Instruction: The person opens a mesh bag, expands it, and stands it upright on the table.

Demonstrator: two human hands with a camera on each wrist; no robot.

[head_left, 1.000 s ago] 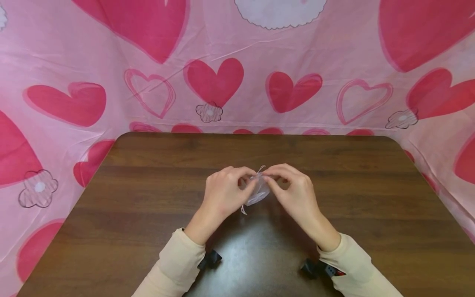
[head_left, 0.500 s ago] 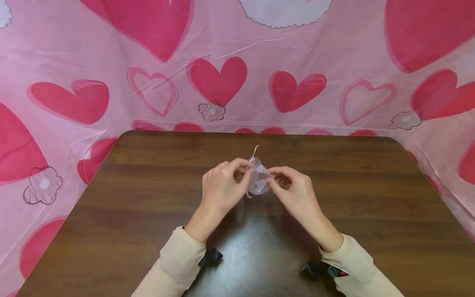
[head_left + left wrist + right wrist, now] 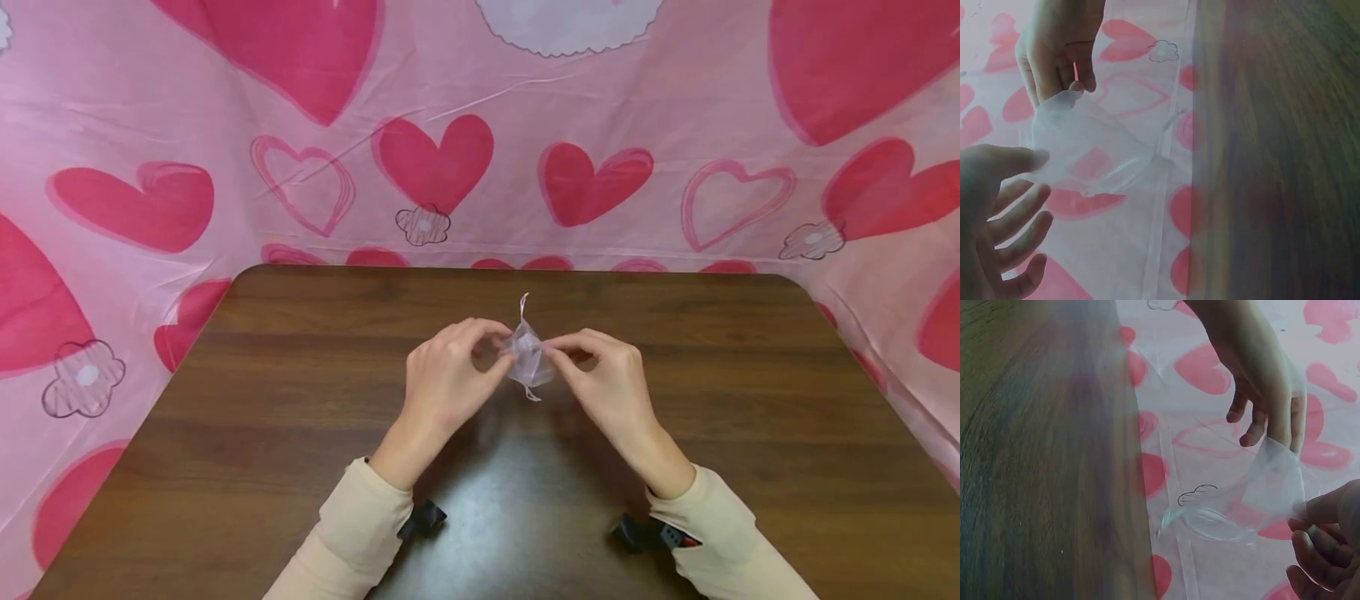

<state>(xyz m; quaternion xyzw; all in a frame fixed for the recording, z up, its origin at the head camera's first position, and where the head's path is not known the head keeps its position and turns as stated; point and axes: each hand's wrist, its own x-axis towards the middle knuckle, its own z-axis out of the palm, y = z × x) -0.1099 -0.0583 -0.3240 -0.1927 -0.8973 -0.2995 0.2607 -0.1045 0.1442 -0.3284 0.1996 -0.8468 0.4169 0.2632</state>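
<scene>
A small sheer white drawstring pouch (image 3: 529, 362) is stretched between both hands above the table. Thin drawstring loops stick out of it, one toward the back and one toward the front in the head view. My left hand (image 3: 455, 367) pinches one side of the mouth between thumb and forefinger. Opposite it, my right hand (image 3: 603, 375) pinches the other side. In the left wrist view the see-through pouch (image 3: 1091, 147) hangs widened, its body tapering away from the fingers. The right wrist view shows the pouch fabric (image 3: 1241, 503) spread between the two hands, the background showing through.
Beneath the hands lies a dark brown wooden table (image 3: 300, 433) with rounded far corners. A pink cloth with hearts (image 3: 450, 75) hangs behind and along both sides. Black wrist devices (image 3: 423, 520) sit under the beige sleeves (image 3: 363, 521).
The fingers have moved from close together at the pouch's top to apart on its two sides, spreading it. The drawstring loops now point to the back and front.
</scene>
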